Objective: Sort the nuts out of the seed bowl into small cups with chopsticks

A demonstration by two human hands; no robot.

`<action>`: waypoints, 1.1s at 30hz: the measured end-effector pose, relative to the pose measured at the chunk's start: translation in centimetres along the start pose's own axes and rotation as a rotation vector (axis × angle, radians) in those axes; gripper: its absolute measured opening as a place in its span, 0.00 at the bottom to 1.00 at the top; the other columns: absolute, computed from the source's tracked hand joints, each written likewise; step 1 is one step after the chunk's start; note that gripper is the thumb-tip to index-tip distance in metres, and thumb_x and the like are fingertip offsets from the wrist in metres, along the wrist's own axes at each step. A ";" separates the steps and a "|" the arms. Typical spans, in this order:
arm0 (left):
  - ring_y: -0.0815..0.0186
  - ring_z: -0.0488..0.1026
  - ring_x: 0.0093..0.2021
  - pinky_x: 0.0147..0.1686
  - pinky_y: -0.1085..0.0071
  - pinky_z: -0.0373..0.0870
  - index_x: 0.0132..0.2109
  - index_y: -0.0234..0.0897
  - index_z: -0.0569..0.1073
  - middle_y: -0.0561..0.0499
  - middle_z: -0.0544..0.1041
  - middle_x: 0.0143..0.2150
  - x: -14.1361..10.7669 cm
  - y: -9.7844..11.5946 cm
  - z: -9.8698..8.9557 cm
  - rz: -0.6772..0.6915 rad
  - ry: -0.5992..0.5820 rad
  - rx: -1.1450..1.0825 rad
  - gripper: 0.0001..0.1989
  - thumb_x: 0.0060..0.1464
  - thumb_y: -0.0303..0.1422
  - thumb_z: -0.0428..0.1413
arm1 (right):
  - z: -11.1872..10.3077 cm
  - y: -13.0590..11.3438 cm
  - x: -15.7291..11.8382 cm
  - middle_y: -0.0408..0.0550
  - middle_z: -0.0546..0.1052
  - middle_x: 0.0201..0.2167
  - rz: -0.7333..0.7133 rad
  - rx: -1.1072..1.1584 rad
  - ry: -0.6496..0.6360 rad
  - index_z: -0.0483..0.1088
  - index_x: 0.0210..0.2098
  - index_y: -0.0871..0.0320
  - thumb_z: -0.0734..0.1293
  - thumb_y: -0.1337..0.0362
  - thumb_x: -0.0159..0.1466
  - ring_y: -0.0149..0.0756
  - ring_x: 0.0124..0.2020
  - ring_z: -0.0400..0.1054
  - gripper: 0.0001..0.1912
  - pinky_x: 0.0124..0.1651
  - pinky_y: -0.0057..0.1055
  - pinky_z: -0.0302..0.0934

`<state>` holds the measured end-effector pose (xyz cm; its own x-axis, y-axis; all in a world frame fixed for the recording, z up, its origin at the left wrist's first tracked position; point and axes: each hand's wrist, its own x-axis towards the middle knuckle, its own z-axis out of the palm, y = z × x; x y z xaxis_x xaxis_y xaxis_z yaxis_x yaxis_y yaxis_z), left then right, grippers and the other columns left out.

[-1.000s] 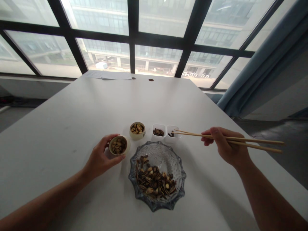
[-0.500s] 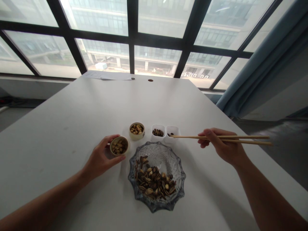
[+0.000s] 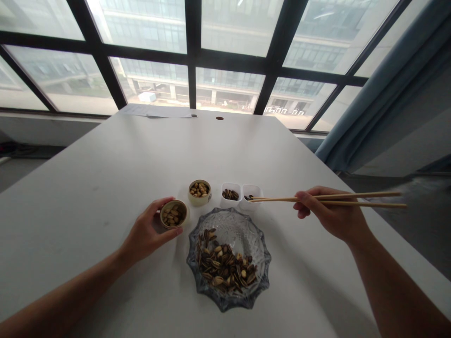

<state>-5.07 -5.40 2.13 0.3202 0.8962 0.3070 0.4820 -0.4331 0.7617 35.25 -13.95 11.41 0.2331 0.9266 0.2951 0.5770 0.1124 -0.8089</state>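
Observation:
My left hand (image 3: 150, 230) is wrapped round a small round cup (image 3: 174, 214) of pistachio-like nuts. In my right hand (image 3: 329, 211) is a pair of wooden chopsticks (image 3: 359, 199), whose tips reach into the right white square cup (image 3: 252, 203) beside a few dark seeds. Whether the tips pinch a seed I cannot tell. Touching it on the left is another white cup (image 3: 230, 203) with striped sunflower seeds. A second round cup (image 3: 199, 201) holds pale brown nuts. Nearest me stands a scalloped glass bowl (image 3: 229, 303) with mixed seeds and nuts.
Everything stands on a white table (image 3: 148, 150). Papers (image 3: 158, 111) lie at its far edge, near a round hole (image 3: 219, 118). Large windows with dark frames rise behind it, and a blue curtain (image 3: 369, 103) hangs at the right.
My right hand has shifted slightly right, and the rear ends of the chopsticks have spread apart a little. The tips stay at the right white cup. My left hand keeps its hold.

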 end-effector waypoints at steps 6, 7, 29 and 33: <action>0.53 0.78 0.52 0.51 0.58 0.78 0.58 0.38 0.69 0.41 0.77 0.56 0.1 0.1 0.0 -0.001 -0.003 0.004 0.34 0.47 0.47 0.66 | 0.3 -0.1 0.1 0.50 0.77 0.16 -0.013 -0.066 0.092 0.75 0.21 0.59 0.72 0.44 0.61 0.34 0.14 0.72 0.25 0.16 0.25 0.68; 0.53 0.78 0.52 0.51 0.58 0.77 0.58 0.38 0.69 0.41 0.77 0.56 0.1 0.0 0.0 -0.003 -0.003 0.003 0.34 0.47 0.47 0.66 | 0.3 -0.1 0.1 0.50 0.77 0.15 -0.019 -0.071 0.099 0.75 0.21 0.59 0.71 0.43 0.61 0.34 0.14 0.72 0.26 0.15 0.25 0.68; 0.53 0.77 0.52 0.53 0.57 0.76 0.59 0.39 0.68 0.42 0.77 0.56 0.0 0.1 0.1 -0.038 -0.017 -0.005 0.34 0.48 0.47 0.65 | 6.1 -3.6 -4.2 0.46 0.78 0.21 -0.566 -0.011 -0.370 0.74 0.28 0.57 0.68 0.67 0.66 0.29 0.19 0.71 0.09 0.23 0.23 0.63; 0.53 0.77 0.53 0.54 0.57 0.75 0.60 0.39 0.67 0.42 0.77 0.57 0.1 0.0 0.1 -0.038 -0.019 0.009 0.35 0.48 0.48 0.65 | 5.8 -3.9 -4.2 0.45 0.77 0.20 -0.542 -0.044 -0.396 0.73 0.27 0.58 0.65 0.65 0.68 0.28 0.18 0.69 0.13 0.23 0.23 0.61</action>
<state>-5.00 -5.33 2.13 0.3172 0.9101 0.2666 0.5012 -0.3995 0.7676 27.44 -16.16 10.41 -0.3985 0.8057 0.4382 0.5651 0.5920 -0.5746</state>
